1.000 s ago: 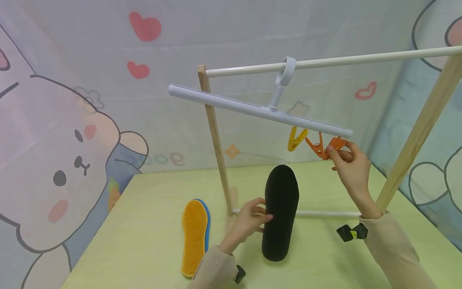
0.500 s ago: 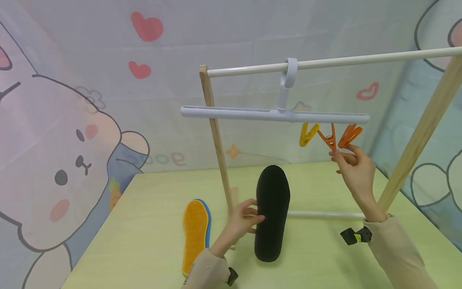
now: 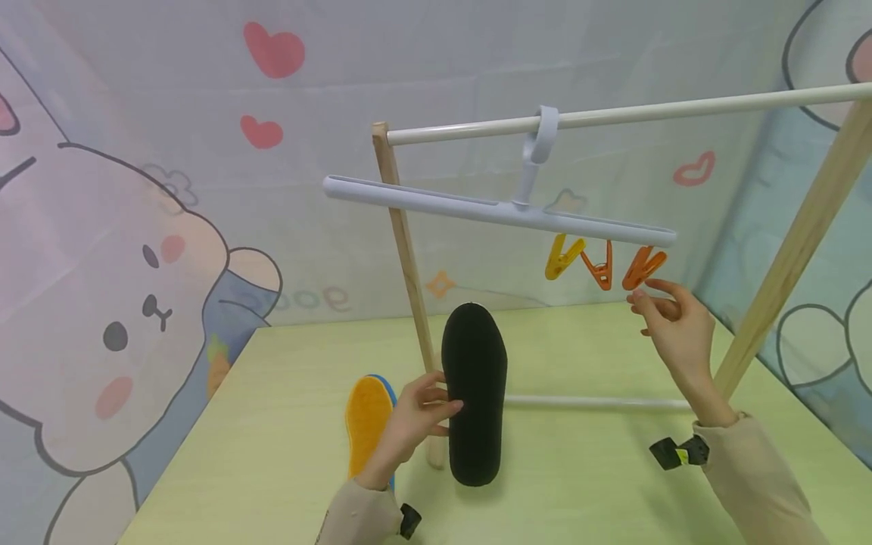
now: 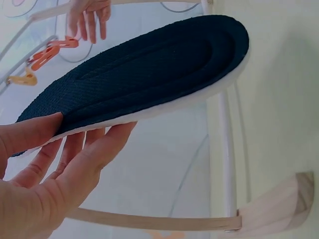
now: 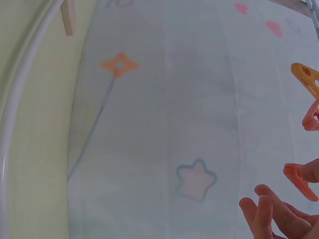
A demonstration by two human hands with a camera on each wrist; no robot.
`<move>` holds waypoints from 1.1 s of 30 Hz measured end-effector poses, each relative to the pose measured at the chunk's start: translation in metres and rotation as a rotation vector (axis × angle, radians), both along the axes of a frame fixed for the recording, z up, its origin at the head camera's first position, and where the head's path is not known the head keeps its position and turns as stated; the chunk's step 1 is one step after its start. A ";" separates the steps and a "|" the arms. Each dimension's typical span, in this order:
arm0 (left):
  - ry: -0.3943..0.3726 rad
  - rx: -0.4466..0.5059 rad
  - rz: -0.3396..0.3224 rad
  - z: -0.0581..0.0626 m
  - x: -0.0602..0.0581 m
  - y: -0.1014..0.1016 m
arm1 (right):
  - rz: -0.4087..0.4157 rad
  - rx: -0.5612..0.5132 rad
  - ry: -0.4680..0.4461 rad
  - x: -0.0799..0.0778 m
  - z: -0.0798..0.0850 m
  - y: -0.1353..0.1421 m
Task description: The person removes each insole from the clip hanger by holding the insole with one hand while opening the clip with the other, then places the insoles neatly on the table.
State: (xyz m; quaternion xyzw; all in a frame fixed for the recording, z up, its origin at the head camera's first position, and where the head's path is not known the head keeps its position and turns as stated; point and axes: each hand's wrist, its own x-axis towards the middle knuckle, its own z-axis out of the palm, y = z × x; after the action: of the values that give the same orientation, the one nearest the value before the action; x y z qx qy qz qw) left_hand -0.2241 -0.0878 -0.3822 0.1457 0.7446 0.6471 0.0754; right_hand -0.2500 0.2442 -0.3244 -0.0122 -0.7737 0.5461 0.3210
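My left hand (image 3: 417,416) pinches the left edge of a black insole (image 3: 474,393), thumb on the dark face and fingers beneath. In the left wrist view the insole (image 4: 164,64) shows a textured dark top and a white underside. My right hand (image 3: 681,333) is just below the rightmost orange clothespin (image 3: 643,268); in the right wrist view its thumb touches the orange clothespin (image 5: 299,181), while the other fingers are apart from it. Another orange clothespin (image 3: 602,266) and a yellow clothespin (image 3: 562,257) hang alongside from the white hanger (image 3: 436,203), which tilts down to the right.
The hanger's hook (image 3: 543,136) loops over the white rail (image 3: 654,110) of a wooden-legged rack. An orange insole (image 3: 366,420) with a blue edge lies on the pale green table (image 3: 259,454), partly behind the left arm. The rack's lower bar (image 3: 593,403) crosses behind the black insole.
The left hand has carried the black insole leftward. The right hand has come off the clothespins, then moved slightly right and down. The hanger has swung level and tilted again.
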 end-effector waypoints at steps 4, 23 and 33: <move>-0.005 0.017 0.025 0.006 0.002 -0.008 | 0.005 -0.001 0.001 0.001 -0.002 0.002; -0.047 0.030 0.175 0.019 -0.002 -0.053 | 0.021 0.057 -0.024 0.004 -0.010 0.007; 0.019 0.082 0.183 0.019 -0.006 -0.087 | 0.019 0.075 -0.028 0.005 -0.013 0.007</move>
State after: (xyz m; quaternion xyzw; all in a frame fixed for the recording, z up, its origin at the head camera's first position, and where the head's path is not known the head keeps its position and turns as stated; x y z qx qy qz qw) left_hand -0.2297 -0.1744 -0.3629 0.0861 0.7284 0.6798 0.0029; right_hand -0.2454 0.2509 -0.3370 -0.0005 -0.7980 0.5197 0.3050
